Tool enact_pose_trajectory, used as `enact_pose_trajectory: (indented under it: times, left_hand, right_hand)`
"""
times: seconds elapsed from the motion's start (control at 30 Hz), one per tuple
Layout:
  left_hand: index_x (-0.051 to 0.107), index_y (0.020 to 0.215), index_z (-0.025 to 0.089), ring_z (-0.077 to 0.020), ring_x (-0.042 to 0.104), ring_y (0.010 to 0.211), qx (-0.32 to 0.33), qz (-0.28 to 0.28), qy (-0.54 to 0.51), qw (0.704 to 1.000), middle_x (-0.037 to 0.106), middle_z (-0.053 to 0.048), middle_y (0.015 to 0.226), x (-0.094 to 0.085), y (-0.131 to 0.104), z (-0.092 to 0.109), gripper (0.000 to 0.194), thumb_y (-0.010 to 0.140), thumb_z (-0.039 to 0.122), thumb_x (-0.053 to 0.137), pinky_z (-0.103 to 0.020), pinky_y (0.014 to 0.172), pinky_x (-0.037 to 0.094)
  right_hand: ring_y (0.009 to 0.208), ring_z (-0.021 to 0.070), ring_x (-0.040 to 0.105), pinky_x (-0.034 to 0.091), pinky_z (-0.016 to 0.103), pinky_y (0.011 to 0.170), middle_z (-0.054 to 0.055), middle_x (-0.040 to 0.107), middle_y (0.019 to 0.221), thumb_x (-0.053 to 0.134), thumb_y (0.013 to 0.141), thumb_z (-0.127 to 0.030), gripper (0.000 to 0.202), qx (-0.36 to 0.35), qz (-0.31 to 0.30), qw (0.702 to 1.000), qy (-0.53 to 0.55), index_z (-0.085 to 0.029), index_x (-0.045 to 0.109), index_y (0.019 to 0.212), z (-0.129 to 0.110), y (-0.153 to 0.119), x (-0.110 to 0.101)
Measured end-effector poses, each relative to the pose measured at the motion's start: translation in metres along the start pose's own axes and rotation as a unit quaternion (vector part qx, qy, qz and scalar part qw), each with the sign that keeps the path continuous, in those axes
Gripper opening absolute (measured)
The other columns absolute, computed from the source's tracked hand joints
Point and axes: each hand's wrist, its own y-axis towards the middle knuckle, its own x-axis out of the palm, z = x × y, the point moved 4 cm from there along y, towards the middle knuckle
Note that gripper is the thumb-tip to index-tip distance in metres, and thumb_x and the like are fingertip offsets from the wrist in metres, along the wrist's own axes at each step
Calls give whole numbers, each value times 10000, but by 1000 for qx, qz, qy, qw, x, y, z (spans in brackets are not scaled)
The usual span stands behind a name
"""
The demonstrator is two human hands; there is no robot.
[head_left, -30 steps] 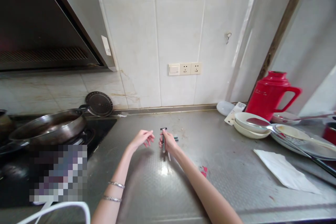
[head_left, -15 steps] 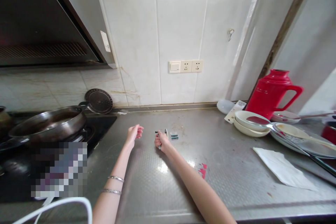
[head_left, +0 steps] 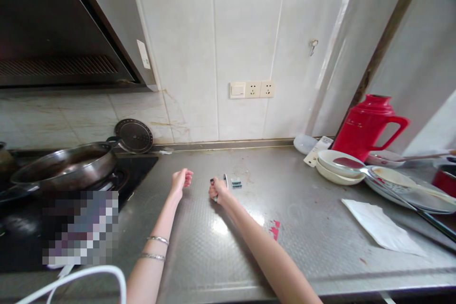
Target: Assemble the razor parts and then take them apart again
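My right hand (head_left: 218,191) is closed around a small razor (head_left: 225,180), knuckles resting on the worktop (head_left: 306,228). The razor's handle is mostly hidden in my fist; a pale end pokes out past the fingers, toward the wall. Can't make out the head.

My left hand (head_left: 181,178) is empty, fingers loosely curled, not gripping anything, hovering just left of the razor. Can't tell if it touches the worktop. Two bangles (head_left: 155,247) on that forearm.

Everything else, relative to the razor:
- Two small dark cartridges (head_left: 235,183) just right of it, lying flat on the worktop, clear of my fingers.
- Red smear (head_left: 275,231) on the steel, nearer me and to the right.
- White paper sheet (head_left: 381,228) well to the right, flat.
- Stacked white bowls (head_left: 338,167) further right with a ladle (head_left: 356,168) across them, a red thermos jug (head_left: 366,126) behind, plates (head_left: 409,187) beyond.
- Wall socket strip (head_left: 252,89) straight above it on the tiles.
- Wok (head_left: 64,167) on the hob well to the left, round lid (head_left: 134,136) leaning on the wall behind it, extractor hood (head_left: 60,28) overhead.
- White cable (head_left: 78,278) at the near-left edge.
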Motion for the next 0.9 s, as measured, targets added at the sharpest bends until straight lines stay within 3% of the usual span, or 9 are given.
enact_pose_trajectory:
  times: [0.2,0.33,0.47,0.53,0.67,0.77,0.9]
  left_hand:
    - [591,624,114,-67,431,335,6,0,6,1000,523,24,445,-1,0,-1,242,618,341,507,-175,346,307]
    - [576,618,122,-70,447,348,-5,-30,33,999,519,28,457,3,0,-2,249,636,361,509,-179,357,328]
    - [575,642,128,-95,510,408,-1,-92,75,993,552,5,504,20,-7,-2,274,645,401,555,-190,388,374]
    - [595,682,124,-123,570,500,21,-142,91,985,598,-28,574,36,-17,-1,253,649,375,583,-201,430,416]
    - [619,892,134,-177,630,774,47,-262,35,963,668,-81,843,71,-45,-1,273,644,249,620,-255,623,496]
    - [584,1027,130,-180,627,815,57,-326,13,944,661,-99,927,94,-64,-5,396,665,279,647,-253,662,482]
    - [558,1008,109,-146,609,608,75,-302,22,950,651,-75,767,106,-72,-9,496,688,482,620,-255,570,461]
  right_hand:
    - [264,25,123,72,116,286,-129,175,391,289,891,-260,268,32,9,999,-16,-208,304,628,-2,-9,3]
    - [295,44,277,209,130,309,-90,334,419,313,879,-314,232,-28,-2,999,-16,-184,420,719,-18,-20,0]
    - [473,86,507,406,189,469,-31,526,563,440,820,-296,159,-125,-11,992,-34,-171,517,880,-43,-31,-13]
    - [585,112,561,439,217,558,-10,569,619,508,779,-327,195,-219,-1,971,-97,-163,553,872,-59,-37,-21]
    - [774,165,594,442,265,730,43,641,740,583,718,-377,233,-377,49,890,-254,-150,616,760,-78,-49,-35]
    - [842,180,584,423,287,806,68,656,849,610,697,-369,225,-406,103,844,-336,-158,649,766,-80,-55,-40]
    - [823,180,580,433,289,785,70,648,891,632,677,-392,242,-403,124,813,-401,-170,666,769,-80,-59,-40]
